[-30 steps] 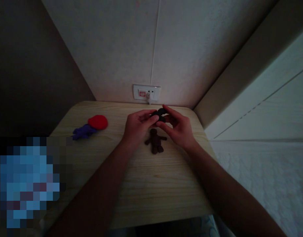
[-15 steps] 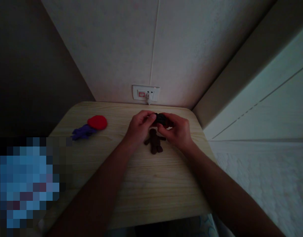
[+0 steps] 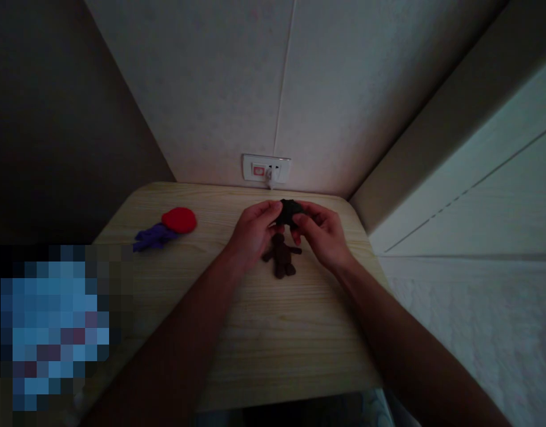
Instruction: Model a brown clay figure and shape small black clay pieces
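Here, gripped a dark lump (image 3: 290, 212) between the left hand (image 3: 254, 230) and the right hand (image 3: 323, 232), with fingers curled round opposite sides. Held it near the head of a brown figure (image 3: 282, 258), laid arms outspread on the wooden table (image 3: 273, 344). Had a red disc (image 3: 179, 220) touching a purple piece (image 3: 155, 236) off to the left, and faced a socket panel (image 3: 248, 168) on the wall (image 3: 201, 95) behind.

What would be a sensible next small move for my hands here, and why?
Probably keep both the left hand and right hand on the dark lump and gently press its edge, since it looks uneven and both thumbs already rest on it, above the brown figure.
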`<state>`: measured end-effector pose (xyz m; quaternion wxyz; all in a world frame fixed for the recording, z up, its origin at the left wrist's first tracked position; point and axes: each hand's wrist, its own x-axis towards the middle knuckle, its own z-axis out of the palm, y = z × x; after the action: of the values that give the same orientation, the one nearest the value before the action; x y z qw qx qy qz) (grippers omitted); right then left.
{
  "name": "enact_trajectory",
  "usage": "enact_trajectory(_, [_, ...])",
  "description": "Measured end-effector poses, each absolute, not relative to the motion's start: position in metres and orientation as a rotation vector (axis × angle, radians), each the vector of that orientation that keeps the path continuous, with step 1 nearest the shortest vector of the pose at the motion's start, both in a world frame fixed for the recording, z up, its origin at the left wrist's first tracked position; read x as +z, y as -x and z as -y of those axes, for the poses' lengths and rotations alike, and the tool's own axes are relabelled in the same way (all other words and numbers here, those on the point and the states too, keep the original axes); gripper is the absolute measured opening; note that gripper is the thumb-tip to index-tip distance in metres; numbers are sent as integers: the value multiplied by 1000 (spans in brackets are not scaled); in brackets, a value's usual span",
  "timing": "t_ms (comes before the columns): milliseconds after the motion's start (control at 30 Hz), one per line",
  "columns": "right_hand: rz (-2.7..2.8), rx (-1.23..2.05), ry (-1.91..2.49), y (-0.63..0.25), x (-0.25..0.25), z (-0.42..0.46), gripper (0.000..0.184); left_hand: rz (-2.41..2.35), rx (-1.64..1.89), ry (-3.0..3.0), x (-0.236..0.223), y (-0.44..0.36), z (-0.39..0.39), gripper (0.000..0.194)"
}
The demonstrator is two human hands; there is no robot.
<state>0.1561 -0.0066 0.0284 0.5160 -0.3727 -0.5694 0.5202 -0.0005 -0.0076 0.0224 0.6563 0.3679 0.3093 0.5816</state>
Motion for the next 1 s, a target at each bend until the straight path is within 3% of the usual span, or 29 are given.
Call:
enact_trajectory(100, [1327, 1179, 902, -159, 26, 4, 40, -758, 1372, -829, 25, 0, 9, 31])
enact_trajectory(267, [1338, 1262, 901, -163, 23, 0, 43, -804, 1377, -1042, 26, 2, 10, 47])
enact_trajectory(467, [1319, 1332, 907, -164, 24, -1, 50, -888, 1414, -1177, 23, 4, 9, 41])
enact_trajectory(1000, [1416, 1337, 833, -165, 24, 1, 29, -774, 1340, -1041, 22, 1, 12, 26])
